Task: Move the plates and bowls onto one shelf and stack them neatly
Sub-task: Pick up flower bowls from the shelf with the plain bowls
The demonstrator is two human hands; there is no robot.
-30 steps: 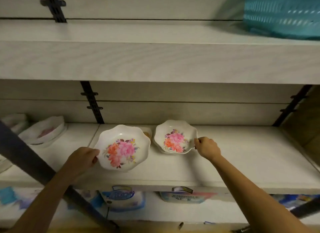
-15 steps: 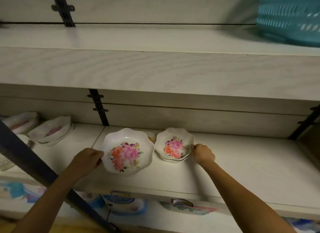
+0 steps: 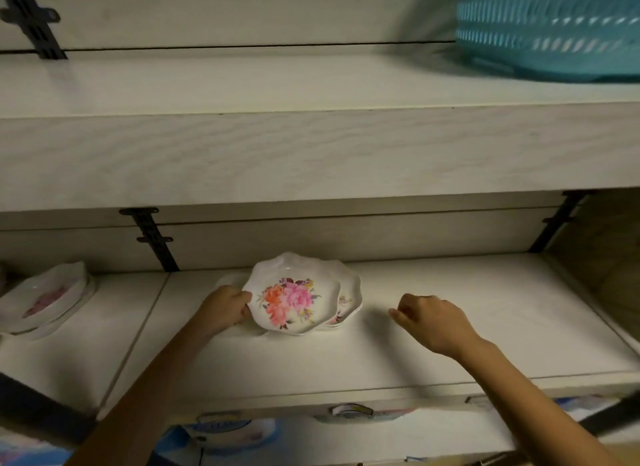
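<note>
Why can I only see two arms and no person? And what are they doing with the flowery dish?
The camera sits on the person's head and looks forward and down. So you see what they see, which is only their own arms. This is the only view.

The left hand grips the edge of a flowered plate. It holds the plate partly over a stack of matching dishes on the white shelf. The right hand hovers beside them with loosely curled fingers and holds nothing.

Some other dishes sit further left at the same level. A blue basket stands on the shelf above. The plate is probably going onto the stack.
</note>
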